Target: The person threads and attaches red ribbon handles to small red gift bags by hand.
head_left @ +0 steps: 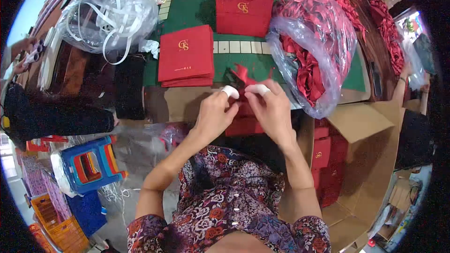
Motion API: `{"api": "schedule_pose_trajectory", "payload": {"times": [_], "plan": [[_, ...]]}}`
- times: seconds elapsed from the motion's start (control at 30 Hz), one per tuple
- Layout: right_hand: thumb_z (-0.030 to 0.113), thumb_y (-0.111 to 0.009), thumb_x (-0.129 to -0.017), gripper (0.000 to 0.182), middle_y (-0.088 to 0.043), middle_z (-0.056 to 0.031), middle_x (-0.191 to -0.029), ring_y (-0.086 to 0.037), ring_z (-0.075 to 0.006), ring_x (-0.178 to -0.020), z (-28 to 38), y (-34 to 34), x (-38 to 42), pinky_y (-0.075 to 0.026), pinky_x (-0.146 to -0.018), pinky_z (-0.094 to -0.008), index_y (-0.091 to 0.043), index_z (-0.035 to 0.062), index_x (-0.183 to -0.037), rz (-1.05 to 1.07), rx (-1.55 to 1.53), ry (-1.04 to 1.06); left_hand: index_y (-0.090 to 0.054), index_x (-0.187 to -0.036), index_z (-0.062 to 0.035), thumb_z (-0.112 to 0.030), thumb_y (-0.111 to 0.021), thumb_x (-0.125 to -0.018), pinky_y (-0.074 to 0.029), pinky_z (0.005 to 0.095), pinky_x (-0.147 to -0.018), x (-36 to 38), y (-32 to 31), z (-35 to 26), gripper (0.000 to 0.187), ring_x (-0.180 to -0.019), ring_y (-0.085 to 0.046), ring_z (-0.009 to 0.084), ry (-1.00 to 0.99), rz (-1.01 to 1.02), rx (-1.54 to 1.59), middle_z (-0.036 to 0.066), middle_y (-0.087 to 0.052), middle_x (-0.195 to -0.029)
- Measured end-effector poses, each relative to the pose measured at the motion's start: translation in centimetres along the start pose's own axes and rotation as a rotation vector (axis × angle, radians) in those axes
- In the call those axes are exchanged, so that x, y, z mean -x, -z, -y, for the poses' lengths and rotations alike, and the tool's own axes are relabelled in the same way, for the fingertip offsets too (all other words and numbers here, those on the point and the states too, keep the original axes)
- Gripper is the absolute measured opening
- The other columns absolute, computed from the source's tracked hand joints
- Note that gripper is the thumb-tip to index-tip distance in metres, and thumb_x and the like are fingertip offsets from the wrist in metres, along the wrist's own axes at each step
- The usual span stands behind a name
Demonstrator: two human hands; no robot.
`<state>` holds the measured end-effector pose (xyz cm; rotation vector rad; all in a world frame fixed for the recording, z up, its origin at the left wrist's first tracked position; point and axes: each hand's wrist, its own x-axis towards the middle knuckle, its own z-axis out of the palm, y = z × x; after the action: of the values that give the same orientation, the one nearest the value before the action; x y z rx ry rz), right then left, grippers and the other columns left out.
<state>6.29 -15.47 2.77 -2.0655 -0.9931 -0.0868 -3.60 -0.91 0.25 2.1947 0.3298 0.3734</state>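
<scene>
My left hand (214, 111) and my right hand (273, 108) meet at the table's near edge, each with a white cover on a finger. Both have thumb and fingers pinched together on a red ribbon (243, 76), whose loose ends stick up beyond them. Just below the fingers is a red paper bag (243, 125), partly hidden by my hands. A flat stack of red paper bags (185, 58) with gold letters lies beyond my left hand. Farther off stands a red bag (243, 13) with ribbons bunched at its top.
At the right, a clear plastic sack (309, 61) spills red ribbons. Another sack (110, 16) with white straps sits at the left. An open cardboard box (370, 159) holding red bags is by my right arm. Blue stools (91, 166) stand lower left. Other people are around the table.
</scene>
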Motion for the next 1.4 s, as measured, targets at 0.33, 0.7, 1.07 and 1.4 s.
{"api": "schedule_pose_trajectory", "payload": {"times": [0.33, 0.7, 1.07, 1.4], "plan": [[0.026, -0.069, -0.083, 0.022, -0.071, -0.0173, -0.082, -0.07, -0.0319, -0.076, -3.9, 0.1, -3.4, -0.053, -0.072, -0.0405, -0.077, 0.0054, -0.085, 0.521, -0.233, -0.067, -0.064, -0.094, -0.0017, 0.0, -0.07, -0.081, -0.053, 0.0418, -0.068, 1.1, -1.1, 0.7, 0.015, -0.079, -0.064, 0.0349, -0.412, -0.184, -0.14, 0.015, -0.064, -0.088], [0.022, -0.073, -0.077, 0.02, -0.071, -0.0127, -0.071, -0.067, -0.0191, -0.064, -3.3, -1.9, -3.5, -0.051, -0.064, -0.0326, -0.072, 0.002, -0.075, 0.434, -0.192, -0.337, -0.061, -0.097, -0.0026, -0.007, -0.071, -0.081, -0.051, 0.0449, -0.064, 0.1, -1.1, 1.2, 0.019, -0.073, -0.064, 0.0354, -0.099, -0.105, -0.08, 0.017, -0.062, -0.081], [0.017, -0.066, -0.096, 0.018, -0.07, 0.0002, -0.087, -0.06, -0.0062, -0.075, -5.2, -2.1, -4.3, -0.048, -0.068, -0.0229, -0.074, 0.0006, -0.099, 0.159, -0.539, -0.278, -0.07, -0.095, -0.0057, -0.029, -0.076, -0.085, -0.048, 0.0416, -0.052, -2.1, -0.7, 0.9, 0.026, -0.057, -0.065, 0.0296, 0.096, -0.07, -0.131, 0.011, -0.064, -0.062], [0.024, -0.073, -0.09, 0.024, -0.071, -0.009, -0.074, -0.067, -0.0163, -0.066, -5.8, 1.3, -2.9, -0.051, -0.064, -0.0315, -0.072, -0.0002, -0.09, 0.079, 0.083, -0.327, -0.073, -0.087, -0.0068, -0.029, -0.077, -0.085, -0.044, 0.0325, -0.049, -2.2, -1.0, 0.6, 0.022, -0.049, -0.059, 0.0176, 0.148, -0.116, -0.046, 0.01, -0.066, -0.064]]}}
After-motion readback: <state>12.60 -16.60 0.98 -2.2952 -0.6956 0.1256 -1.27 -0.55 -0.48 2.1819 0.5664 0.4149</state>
